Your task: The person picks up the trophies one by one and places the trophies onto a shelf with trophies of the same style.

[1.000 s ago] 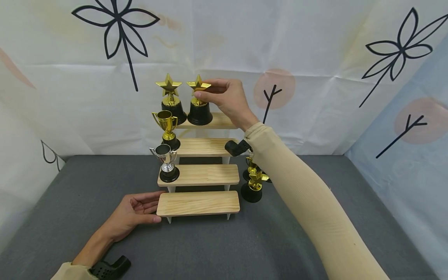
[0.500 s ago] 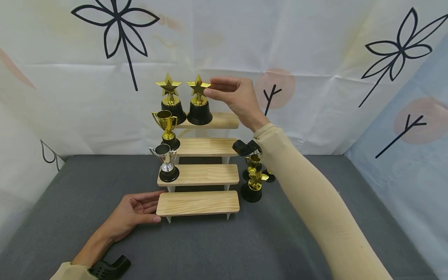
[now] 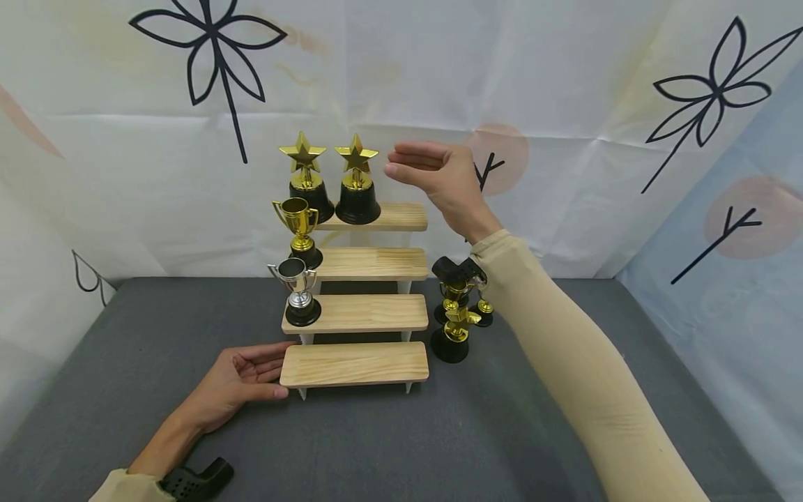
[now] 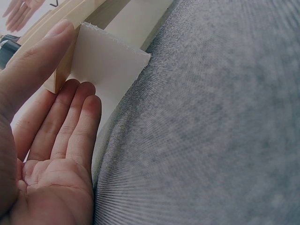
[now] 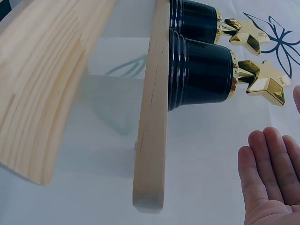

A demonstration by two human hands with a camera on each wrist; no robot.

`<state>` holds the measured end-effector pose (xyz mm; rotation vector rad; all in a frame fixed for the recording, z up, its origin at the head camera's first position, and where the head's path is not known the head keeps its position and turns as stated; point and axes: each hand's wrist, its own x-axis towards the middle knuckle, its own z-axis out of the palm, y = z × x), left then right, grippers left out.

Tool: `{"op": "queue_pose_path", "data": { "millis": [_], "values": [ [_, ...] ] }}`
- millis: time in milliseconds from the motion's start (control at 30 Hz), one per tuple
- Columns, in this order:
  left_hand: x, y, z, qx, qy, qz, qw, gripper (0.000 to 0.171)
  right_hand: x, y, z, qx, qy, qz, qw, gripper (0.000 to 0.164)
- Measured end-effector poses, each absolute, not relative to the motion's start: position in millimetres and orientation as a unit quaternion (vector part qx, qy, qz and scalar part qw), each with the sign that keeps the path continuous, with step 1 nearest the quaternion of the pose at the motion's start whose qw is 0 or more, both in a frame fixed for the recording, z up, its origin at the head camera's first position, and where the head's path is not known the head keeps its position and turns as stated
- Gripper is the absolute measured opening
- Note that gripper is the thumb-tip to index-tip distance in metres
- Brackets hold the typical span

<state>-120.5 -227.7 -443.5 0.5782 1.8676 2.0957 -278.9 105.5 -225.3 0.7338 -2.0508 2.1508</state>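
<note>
A tiered wooden shelf [image 3: 357, 314] stands on the grey table, with star and cup trophies on its left part. On the top tier are two gold star trophies on black bases, the left one [image 3: 307, 196] and the right one [image 3: 357, 202]. A gold cup trophy [image 3: 298, 223] and a silver cup trophy [image 3: 300, 286] occupy the two tiers below. My right hand [image 3: 442, 174] holds nothing, slightly right of the right star trophy, fingers extended. At the lowest tier's left end, my left hand [image 4: 56, 159] touches the board and white support with mostly straight fingers.
Right of the shelf, several more trophies stand on the grey table [image 3: 539, 432], among them a gold star trophy [image 3: 453, 341] and a small gold cup trophy [image 3: 453, 291], partly behind the wrist camera. A white printed cloth [image 3: 408, 77] hangs behind.
My right hand has let go of the right star trophy and moved away to the right. The trophy stays on the top tier. My left hand has kept its place.
</note>
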Motion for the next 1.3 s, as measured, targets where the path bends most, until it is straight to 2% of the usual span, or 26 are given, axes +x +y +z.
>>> {"op": "queue_pose_path", "data": {
  "millis": [933,1300],
  "values": [
    [-121,-228,-445,0.207,0.637,0.731,0.132,0.073,-252,149,-251,0.236,-0.666,0.705,0.053,0.045],
    [-122,-228,-445,0.200,0.646,0.724,0.133,0.075,-239,163,-262,0.246,-0.658,0.709,0.060,0.040]
  ]
}}
